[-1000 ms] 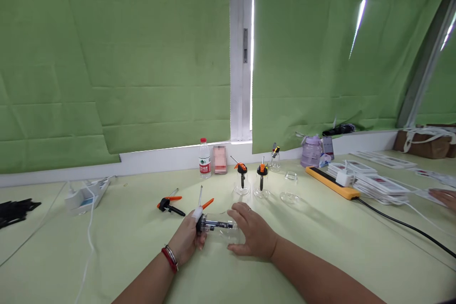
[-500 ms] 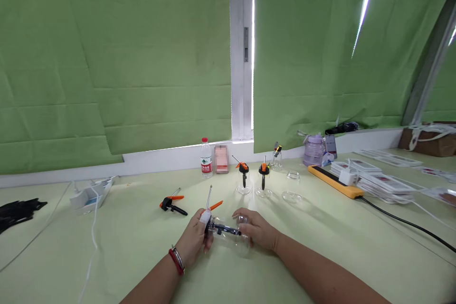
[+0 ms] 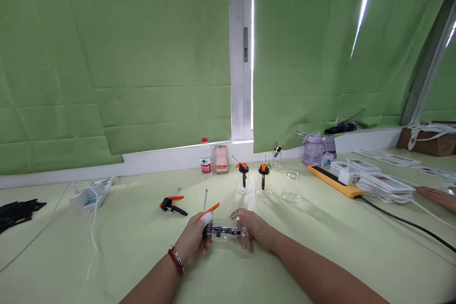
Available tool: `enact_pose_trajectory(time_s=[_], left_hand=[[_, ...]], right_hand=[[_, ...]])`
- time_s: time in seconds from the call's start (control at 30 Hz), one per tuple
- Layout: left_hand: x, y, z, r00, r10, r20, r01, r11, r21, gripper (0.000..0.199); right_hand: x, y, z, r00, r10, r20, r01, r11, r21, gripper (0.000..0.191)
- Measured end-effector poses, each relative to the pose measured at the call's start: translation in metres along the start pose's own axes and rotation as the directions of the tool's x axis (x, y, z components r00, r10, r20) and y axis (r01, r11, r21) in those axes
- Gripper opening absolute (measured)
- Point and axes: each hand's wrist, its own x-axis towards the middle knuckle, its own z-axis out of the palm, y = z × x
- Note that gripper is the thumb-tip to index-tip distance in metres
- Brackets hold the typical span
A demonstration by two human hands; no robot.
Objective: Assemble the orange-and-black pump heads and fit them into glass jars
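My left hand [image 3: 195, 240] is closed on a black and orange spray head with a thin metal nozzle, at the mouth end of a clear bottle [image 3: 226, 237] lying sideways. Inside the bottle runs the black stem [image 3: 225, 231] of the spray head. My right hand [image 3: 254, 229] wraps round the bottle's other, flared end. Another black and orange spray head [image 3: 173, 204] lies on the table beyond my left hand. Two clear bottles with such heads [image 3: 243, 180] [image 3: 263, 181] stand upright behind my right hand, beside a clear bottle without a head [image 3: 292, 187].
Along the back stand a water bottle [image 3: 206, 159], a pink box [image 3: 221, 159] and a purple jug [image 3: 313, 150]. An orange power strip [image 3: 335, 183] and stacked white cards [image 3: 386, 186] lie right. Another person's hand [image 3: 438, 197] shows at the right edge.
The held bottle and spray head have turned slightly, bringing the bottle more level. The metal nozzle has shifted left. Another person's hand has come in at the right edge.
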Motion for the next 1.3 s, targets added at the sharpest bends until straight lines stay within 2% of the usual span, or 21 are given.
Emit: enact_pose_trajectory(time_s=[0.2, 0.3, 0.43, 0.6, 0.7, 0.83, 0.93, 1.0, 1.07, 1.17, 1.3], left_hand=[[0.003, 0.0, -0.002, 0.998, -0.014, -0.068, 0.014, 1.0, -0.004, 0.033], [0.004, -0.001, -0.003, 0.997, -0.02, -0.08, 0.02, 1.0, 0.001, 0.033], [0.005, -0.001, -0.004, 0.993, -0.044, -0.113, 0.046, 0.999, 0.02, 0.033], [0.005, 0.001, -0.006, 0.989, -0.059, -0.138, 0.066, 0.997, 0.049, 0.033], [0.005, 0.0, -0.007, 0.988, -0.066, -0.143, 0.074, 0.996, 0.049, 0.034], [0.006, -0.001, -0.008, 0.987, -0.069, -0.146, 0.076, 0.996, 0.045, 0.036], [0.006, -0.001, -0.008, 0.986, -0.064, -0.156, 0.068, 0.998, 0.018, 0.036], [0.005, 0.001, -0.007, 0.987, -0.045, -0.156, 0.042, 0.999, -0.023, 0.035], [0.004, 0.002, -0.006, 0.989, -0.027, -0.143, 0.02, 0.998, -0.053, 0.034], [0.002, 0.005, -0.005, 0.993, 0.008, -0.118, -0.014, 0.999, -0.049, 0.032], [-0.003, 0.01, -0.003, 0.991, 0.055, -0.123, -0.058, 0.998, -0.018, 0.031]], right_hand=[[-0.002, -0.001, 0.003, 0.991, -0.105, -0.08, 0.083, 0.968, -0.235, 0.054], [-0.006, -0.004, 0.004, 0.976, -0.209, -0.062, 0.166, 0.895, -0.415, 0.048], [-0.01, -0.007, 0.004, 0.901, -0.432, 0.037, 0.338, 0.648, -0.683, 0.05], [-0.007, -0.006, 0.005, 0.788, -0.572, 0.229, 0.462, 0.302, -0.834, 0.073], [-0.005, -0.004, 0.008, 0.703, -0.639, 0.312, 0.467, 0.084, -0.88, 0.076], [-0.004, -0.002, 0.013, 0.591, -0.672, 0.445, 0.435, -0.199, -0.878, 0.061], [-0.005, -0.002, 0.017, 0.534, -0.67, 0.515, 0.426, -0.313, -0.849, 0.051], [-0.006, -0.003, 0.018, 0.542, -0.652, 0.53, 0.438, -0.319, -0.841, 0.049], [-0.007, -0.004, 0.018, 0.587, -0.628, 0.51, 0.459, -0.261, -0.849, 0.051], [-0.007, -0.004, 0.017, 0.656, -0.625, 0.423, 0.479, -0.088, -0.873, 0.062], [-0.005, -0.003, 0.014, 0.727, -0.625, 0.285, 0.508, 0.21, -0.835, 0.076]])
